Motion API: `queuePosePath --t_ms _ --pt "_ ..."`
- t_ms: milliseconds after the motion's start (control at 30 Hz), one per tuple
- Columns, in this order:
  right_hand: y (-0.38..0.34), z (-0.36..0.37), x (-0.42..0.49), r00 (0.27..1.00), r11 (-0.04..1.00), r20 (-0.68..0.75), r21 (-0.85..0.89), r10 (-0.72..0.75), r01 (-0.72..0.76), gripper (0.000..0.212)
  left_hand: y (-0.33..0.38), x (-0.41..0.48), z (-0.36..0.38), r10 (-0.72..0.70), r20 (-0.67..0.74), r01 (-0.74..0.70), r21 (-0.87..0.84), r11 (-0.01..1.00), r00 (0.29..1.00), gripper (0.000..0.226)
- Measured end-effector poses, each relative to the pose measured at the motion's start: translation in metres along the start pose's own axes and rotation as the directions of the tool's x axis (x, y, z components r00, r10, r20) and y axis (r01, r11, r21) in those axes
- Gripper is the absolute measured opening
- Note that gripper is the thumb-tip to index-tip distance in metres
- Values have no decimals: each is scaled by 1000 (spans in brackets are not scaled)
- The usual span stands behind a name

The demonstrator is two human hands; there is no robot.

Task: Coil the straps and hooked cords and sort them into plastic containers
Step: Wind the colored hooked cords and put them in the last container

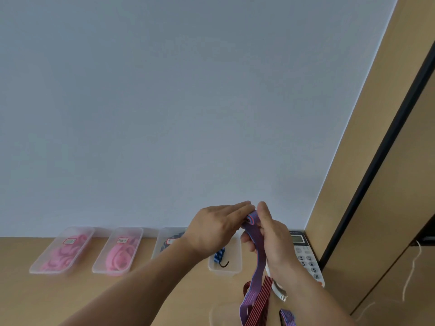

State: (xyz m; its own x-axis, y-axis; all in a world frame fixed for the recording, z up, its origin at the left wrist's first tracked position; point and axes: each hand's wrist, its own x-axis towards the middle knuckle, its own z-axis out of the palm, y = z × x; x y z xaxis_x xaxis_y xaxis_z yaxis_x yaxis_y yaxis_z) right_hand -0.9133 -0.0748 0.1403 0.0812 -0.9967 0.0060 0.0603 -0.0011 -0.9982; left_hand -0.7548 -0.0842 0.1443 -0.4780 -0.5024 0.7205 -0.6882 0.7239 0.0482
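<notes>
A flat purple strap with red stripes (256,260) hangs from both hands above the wooden table. Its top end is rolled into a small coil (252,218). My right hand (270,234) pinches that coil with thumb and fingers. My left hand (219,225) lies against the coil from the left with fingers nearly straight. A red and black striped strap (263,295) trails beside the purple one toward the bottom edge. A clear container (224,269) behind the hands holds a blue cord with a black hook (221,257).
Against the wall stand two clear containers of pink coils (61,250) (118,251) and a third with dark cords (170,241). A white desk phone (308,257) sits at the right beside a wooden cabinet (376,208). Another purple strap end (288,317) lies near the bottom.
</notes>
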Motion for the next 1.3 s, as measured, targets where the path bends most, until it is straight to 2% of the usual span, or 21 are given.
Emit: queuePosePath --t_ms 100,133,200,233,267,300,333,367,400,500,567,633,700,767,833,933,1000,1067,1167,1300 --pt "-1 -2 2 1000 999 11 36 -9 9 63 -7 -6 2 -26 -12 25 -35 999 1000 55" --pt "0 -2 2 1000 999 10 39 -20 20 59 -9 -7 3 -79 -4 79 -79 994 997 54" --pt "0 -4 4 999 999 -9 12 -50 50 57 -10 -9 6 -296 63 303 -219 928 953 50" --pt "0 -4 5 998 998 -25 -7 -62 62 56 -8 -9 7 -433 126 450 -320 834 892 49" --pt "1 -4 6 996 997 -47 -19 -73 72 54 -4 -7 7 -559 219 591 -454 667 799 49" --pt "1 -4 7 994 996 -69 -23 -88 86 52 0 -4 5 -643 342 691 -583 427 686 51" --pt "2 -3 8 991 994 -87 -26 -106 104 49 2 0 3 -664 466 724 -670 166 584 51" --pt "3 -2 8 987 992 -96 -32 -125 122 47 3 3 2 -636 561 711 -703 -28 530 50" --pt "5 0 8 985 989 -98 -43 -145 141 46 4 5 0 -590 612 703 -704 -101 527 48" --pt "10 4 7 976 980 -101 -78 -191 183 43 10 8 -3 -519 573 657 -754 -28 635 35" --pt "10 3 7 976 980 -117 -98 -183 172 43 11 10 -1 -537 539 628 -778 -23 648 27" --pt "10 1 8 983 981 -107 -134 -152 137 50 12 10 0 -572 507 612 -791 -13 644 29" --pt "11 -2 7 990 986 -103 -149 -92 76 59 12 10 1 -601 461 603 -797 44 653 25" --pt "14 -4 6 995 985 -96 -169 -37 20 64 13 11 0 -607 397 595 -788 158 688 23" --pt "16 -7 4 997 985 -74 -173 7 -20 60 13 11 -1 -615 322 586 -757 289 720 24" --pt "15 -10 2 999 991 -37 -129 35 -40 56 8 9 0 -619 164 572 -610 548 768 26" --pt "10 -10 1 1000 994 -26 -109 11 -14 57 4 2 3 -509 68 487 -420 766 858 27" --pt "2 -9 1 1000 994 -13 -113 0 -2 65 7 -4 6 -386 20 378 -255 890 922 31" --pt "-4 -6 0 1000 996 9 -88 29 -28 79 7 -8 8 -229 -69 222 -93 971 971 36" --pt "0 -2 -3 999 1000 24 -23 22 -22 72 -2 -8 9 17 -128 -10 54 999 992 50"
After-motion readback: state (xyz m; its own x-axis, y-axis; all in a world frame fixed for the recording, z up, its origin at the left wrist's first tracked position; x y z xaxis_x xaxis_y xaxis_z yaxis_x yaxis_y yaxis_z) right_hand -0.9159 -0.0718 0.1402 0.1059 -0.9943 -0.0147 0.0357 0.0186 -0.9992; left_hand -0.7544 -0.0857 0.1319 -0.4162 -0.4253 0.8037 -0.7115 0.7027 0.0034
